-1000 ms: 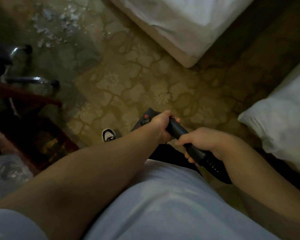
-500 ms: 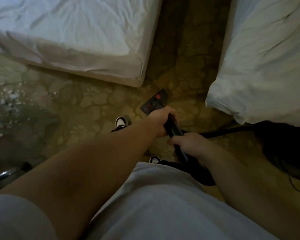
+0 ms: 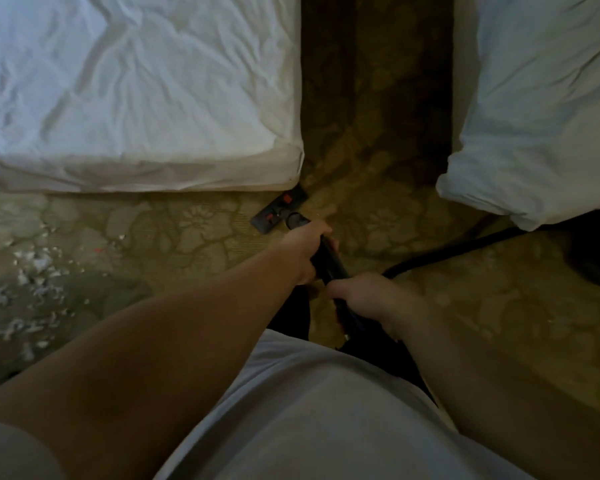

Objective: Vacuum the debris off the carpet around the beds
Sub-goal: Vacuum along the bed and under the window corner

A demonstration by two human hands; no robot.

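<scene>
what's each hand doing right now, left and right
Left hand: closed around the black vacuum wand, higher up toward the floor head.
Right hand: closed around the same wand, lower down near the hose.

A twin-bedded bedroom, likely a hotel's: two white-sheeted beds, at eleven o'clock (image 3: 136,91) and two o'clock (image 3: 541,105), on floral patterned carpet (image 3: 378,161).

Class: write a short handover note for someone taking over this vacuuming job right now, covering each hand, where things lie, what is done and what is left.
Left hand: gripping the vacuum wand higher up.
Right hand: gripping the wand nearer the body.
Floor head: on the carpet at the left bed corner.
Hose: trails right, under the right bed.
Done: carpet near the head looks clean.
Left: white debris at far left, then probably the dim gap between beds.
</scene>
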